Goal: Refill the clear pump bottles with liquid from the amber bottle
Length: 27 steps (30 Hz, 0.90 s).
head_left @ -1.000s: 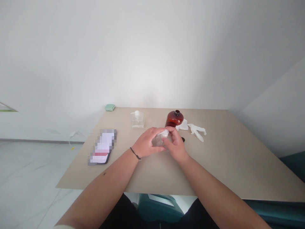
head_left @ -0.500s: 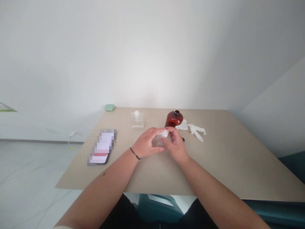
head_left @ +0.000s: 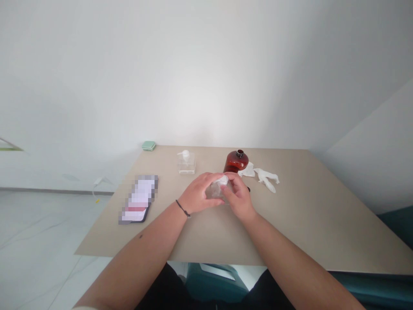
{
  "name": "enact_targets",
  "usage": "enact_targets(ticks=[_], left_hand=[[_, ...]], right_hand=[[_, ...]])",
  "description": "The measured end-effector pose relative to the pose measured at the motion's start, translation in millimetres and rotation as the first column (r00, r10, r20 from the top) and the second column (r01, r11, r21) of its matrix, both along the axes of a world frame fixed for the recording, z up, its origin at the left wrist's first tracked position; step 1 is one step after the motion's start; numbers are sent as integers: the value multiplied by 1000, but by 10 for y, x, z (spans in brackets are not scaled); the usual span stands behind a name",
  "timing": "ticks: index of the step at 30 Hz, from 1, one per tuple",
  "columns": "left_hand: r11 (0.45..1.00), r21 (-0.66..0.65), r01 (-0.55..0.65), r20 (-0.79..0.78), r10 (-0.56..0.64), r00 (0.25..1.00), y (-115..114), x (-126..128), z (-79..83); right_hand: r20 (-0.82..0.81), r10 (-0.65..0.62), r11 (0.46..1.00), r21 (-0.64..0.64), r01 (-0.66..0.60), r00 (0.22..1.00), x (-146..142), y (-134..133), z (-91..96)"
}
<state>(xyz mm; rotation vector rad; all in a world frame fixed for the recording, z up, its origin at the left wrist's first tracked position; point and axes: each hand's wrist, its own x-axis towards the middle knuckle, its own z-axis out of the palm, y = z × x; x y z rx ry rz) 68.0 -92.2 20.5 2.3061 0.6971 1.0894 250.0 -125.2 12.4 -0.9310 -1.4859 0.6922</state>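
Note:
Above the middle of the table, my left hand (head_left: 200, 190) curls around the left side of a small clear container (head_left: 213, 189). Its thumb and fingers reach along the near and far sides. My right hand (head_left: 239, 197) closes on the right side, with the thumb pressed near a whitish top part (head_left: 222, 180). Whether that white part is a lid or a crumpled wipe I cannot tell. Just behind the hands stands a brown-red bottle (head_left: 236, 160) with an open neck, its lower part hidden. A dark small thing (head_left: 248, 189) shows beside my right hand.
A clear square pump bottle (head_left: 186, 163) stands at the back left of the table (head_left: 213, 241). Crumpled white tissues (head_left: 266, 177) lie right of the brown-red bottle. A phone (head_left: 138, 200) rests at the left, a green case (head_left: 149, 146) in the back corner.
My right thumb has shifted slightly on the whitish top part, which shows a little more of its surface. Both hands otherwise keep their place and hold.

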Motion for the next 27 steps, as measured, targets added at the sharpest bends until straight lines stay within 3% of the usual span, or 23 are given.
enact_targets(ticks=[6,12,18,27], left_hand=[[1000,-18,-8,-6,7,1000,-1,2,-5],[1000,11,1,-3,-1,1000,7,-6,-11],[1000,14,10,7,-10,1000,3,-4,-3],[1000,4,9,13,-9,1000,8,-10,-16]], right_hand=[[-65,-19,998,-60,15,998,-8,9,-25],[4,-2,1000,21,2,1000,13,2,12],[-109,7,999,-36,-11,994,-6,18,-21],[-10,22,1000,-12,-22,1000,26,-7,37]])
